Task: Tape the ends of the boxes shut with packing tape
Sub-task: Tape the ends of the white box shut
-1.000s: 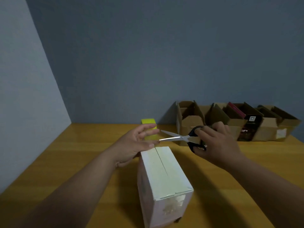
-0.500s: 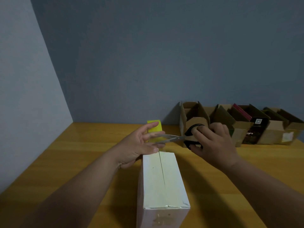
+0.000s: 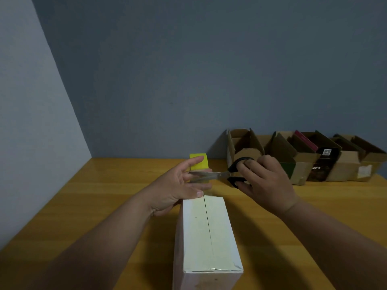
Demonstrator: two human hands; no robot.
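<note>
We note the wooden table carrying a row of open cardboard boxes at the back right. The white box lies lengthwise at centre. Left hand, fingers extended, touches its far end. Right hand grips scissors, blades reaching the left fingers. A yellow block stands behind.

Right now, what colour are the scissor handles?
Black, seen in the head view: the steel-bladed scissors' handles in the right hand.
</note>
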